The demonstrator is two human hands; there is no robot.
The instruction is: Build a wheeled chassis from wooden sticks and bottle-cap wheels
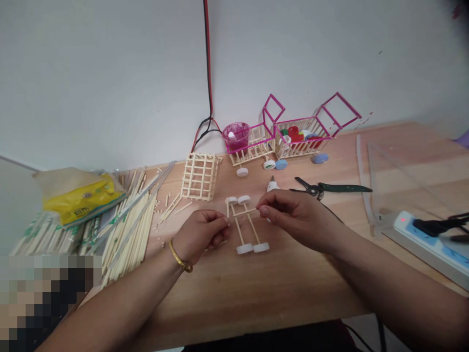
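A small frame of thin wooden sticks lies on the wooden table, with white bottle caps as wheels at its near and far ends. My left hand pinches the left end of a cross stick on it. My right hand pinches the right end of the same stick. A glue gun lies just behind my right hand, partly hidden. A gold bangle sits on my left wrist.
A wooden stick lattice lies behind the frame. Pink-edged stick carts with caps and a pink cup stand by the wall. Green-handled cutters, a power strip, clear plastic sheets, and a pile of sticks under a yellow packet surround the work.
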